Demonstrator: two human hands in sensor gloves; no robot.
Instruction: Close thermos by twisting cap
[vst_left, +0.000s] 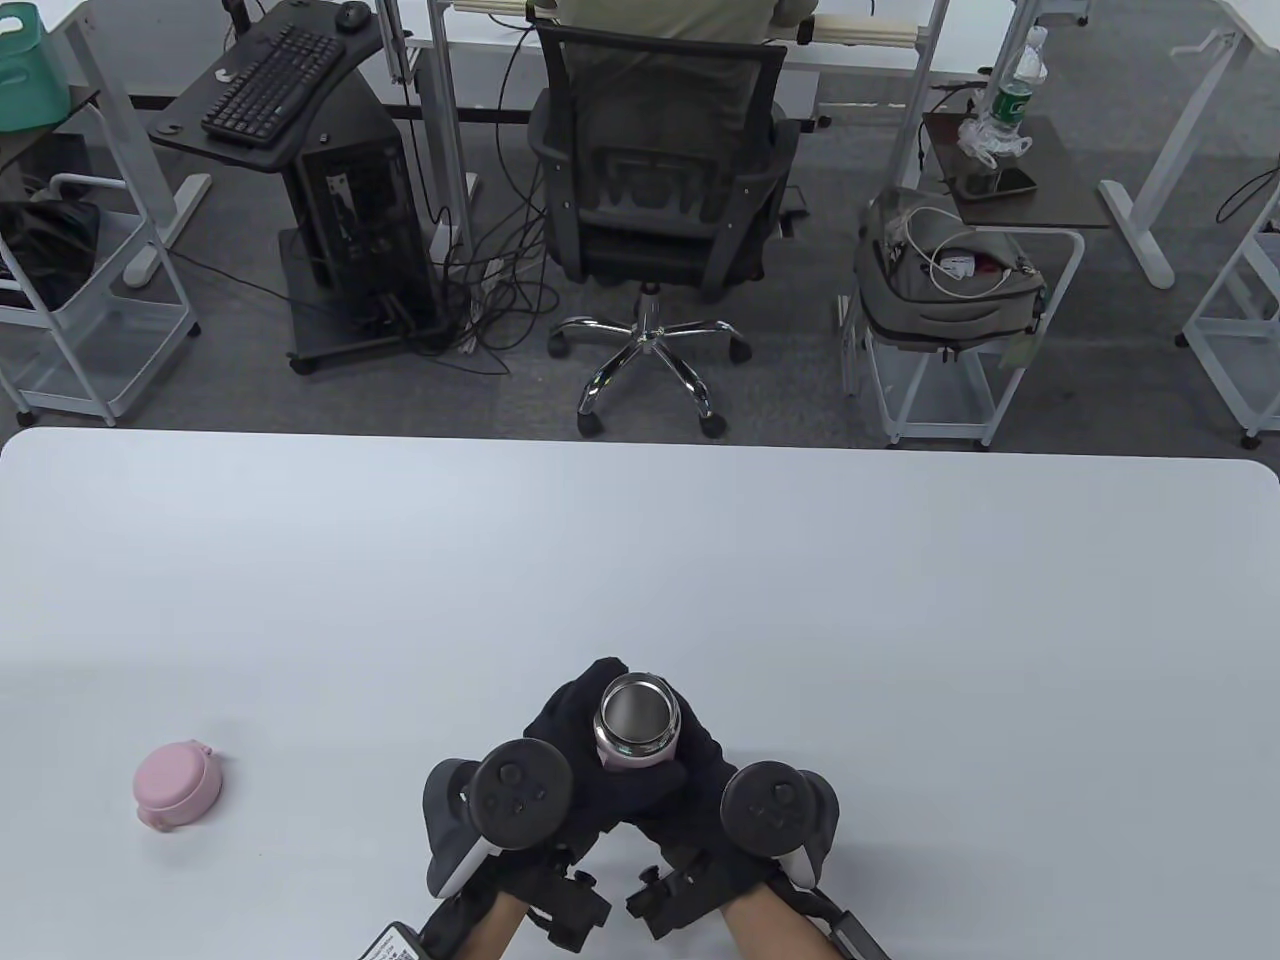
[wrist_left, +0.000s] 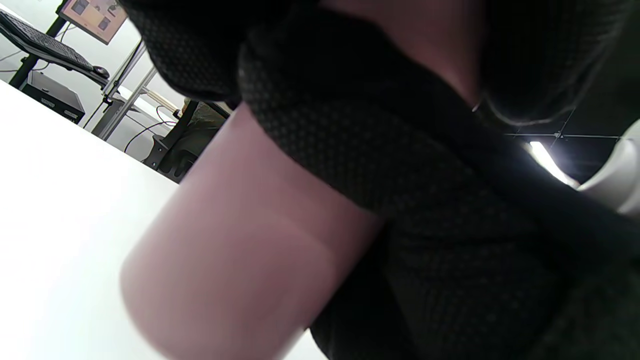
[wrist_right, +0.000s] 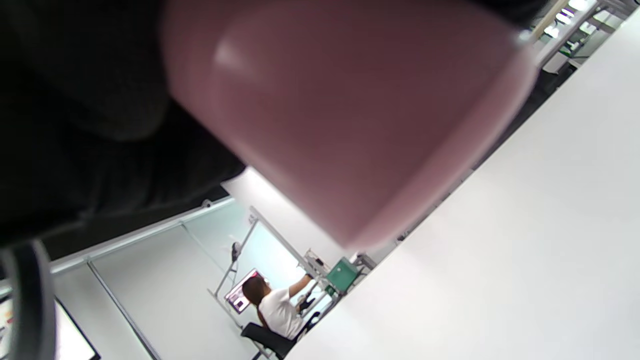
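Observation:
A pink thermos (vst_left: 636, 730) with an open steel mouth stands upright near the table's front edge, without its cap. Both gloved hands wrap around its body: my left hand (vst_left: 572, 722) from the left, my right hand (vst_left: 700, 750) from the right. The pink body fills the left wrist view (wrist_left: 240, 250) and the right wrist view (wrist_right: 350, 110), with black glove fabric (wrist_left: 450, 200) pressed against it. The pink cap (vst_left: 177, 785) lies on the table far to the left, apart from both hands.
The white table (vst_left: 640, 560) stretches wide around the hands. Beyond its far edge are an office chair (vst_left: 655, 200), a computer stand with keyboard (vst_left: 275, 80) and a cart holding a grey bag (vst_left: 950, 270).

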